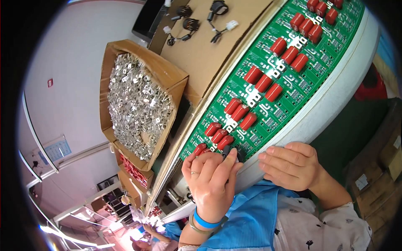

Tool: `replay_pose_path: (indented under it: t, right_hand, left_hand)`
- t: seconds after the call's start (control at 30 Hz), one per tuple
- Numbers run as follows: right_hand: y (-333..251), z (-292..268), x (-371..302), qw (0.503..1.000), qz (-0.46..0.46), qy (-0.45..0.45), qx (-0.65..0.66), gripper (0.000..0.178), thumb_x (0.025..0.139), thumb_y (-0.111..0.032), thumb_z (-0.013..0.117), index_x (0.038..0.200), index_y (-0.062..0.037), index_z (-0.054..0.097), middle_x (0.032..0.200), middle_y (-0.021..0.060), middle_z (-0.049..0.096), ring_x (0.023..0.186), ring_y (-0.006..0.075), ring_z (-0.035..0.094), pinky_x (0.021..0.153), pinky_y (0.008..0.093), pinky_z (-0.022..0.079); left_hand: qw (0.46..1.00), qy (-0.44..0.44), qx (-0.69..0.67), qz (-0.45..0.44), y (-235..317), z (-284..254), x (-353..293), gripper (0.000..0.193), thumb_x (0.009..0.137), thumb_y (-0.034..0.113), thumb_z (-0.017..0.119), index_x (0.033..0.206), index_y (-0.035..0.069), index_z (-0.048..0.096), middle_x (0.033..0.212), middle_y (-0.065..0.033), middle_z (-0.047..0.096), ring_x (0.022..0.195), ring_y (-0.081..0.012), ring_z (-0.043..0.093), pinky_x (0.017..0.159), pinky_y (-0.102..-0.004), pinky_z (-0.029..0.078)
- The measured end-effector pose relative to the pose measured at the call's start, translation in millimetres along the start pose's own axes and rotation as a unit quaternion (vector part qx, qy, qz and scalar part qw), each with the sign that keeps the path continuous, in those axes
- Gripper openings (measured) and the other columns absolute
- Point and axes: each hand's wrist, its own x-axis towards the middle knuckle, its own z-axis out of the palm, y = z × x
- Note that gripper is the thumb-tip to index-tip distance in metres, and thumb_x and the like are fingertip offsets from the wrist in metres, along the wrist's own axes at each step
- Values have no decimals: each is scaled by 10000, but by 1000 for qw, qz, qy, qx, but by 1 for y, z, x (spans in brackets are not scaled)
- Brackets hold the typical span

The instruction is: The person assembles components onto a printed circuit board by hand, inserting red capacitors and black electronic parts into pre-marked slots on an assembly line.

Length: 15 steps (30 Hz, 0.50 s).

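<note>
A long green circuit board panel lies along the white bench edge, with red cylindrical components in groups of three and bright metal pieces between them. My left hand, with a ring and a blue wristband, is over the near end of the panel. Its thumb and forefinger close around a small dark part whose kind I cannot make out. My right hand rests at the bench edge beside the panel, fingers curled together. Whatever is under those fingers is hidden.
An open cardboard box heaped with small metal pieces stands left of the panel. Behind it is a smaller box of red components. Black parts with cables lie on cardboard at the top. Another person sits at lower left.
</note>
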Motion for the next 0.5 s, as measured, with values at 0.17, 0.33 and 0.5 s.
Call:
replay_pose_path:
  t: [0.17, 0.33, 0.5]
  right_hand:
    - [-7, -5, 8, 1000, 6, -13, -12, 109, 892, -202, 720, 992, -169, 747, 1178, -15, 742, 1175, 139, 652, 1032, 327, 447]
    - [-14, -10, 15, 998, 44, -39, 2, 219, 827, -139, 746, 1045, -108, 743, 1156, 18, 736, 1129, 188, 660, 985, 389, 453]
    - [-26, -13, 29, 998, 36, -47, 14, 271, 794, -90, 752, 1064, -74, 737, 1187, 39, 713, 1080, 218, 658, 935, 410, 469]
  left_hand:
    - [998, 39, -38, -13, -6, 6, -10, 352, 741, 100, 838, 1084, 85, 762, 895, -42, 627, 940, -248, 618, 965, -436, 424]
    - [997, 31, -64, -18, -8, -1, -12, 379, 773, 174, 833, 1137, 111, 748, 985, -42, 644, 986, -246, 602, 994, -462, 399]
    - [998, 28, -50, -20, -8, -14, -20, 518, 778, 251, 836, 1264, 137, 700, 1081, -19, 672, 1062, -253, 589, 1037, -491, 363]
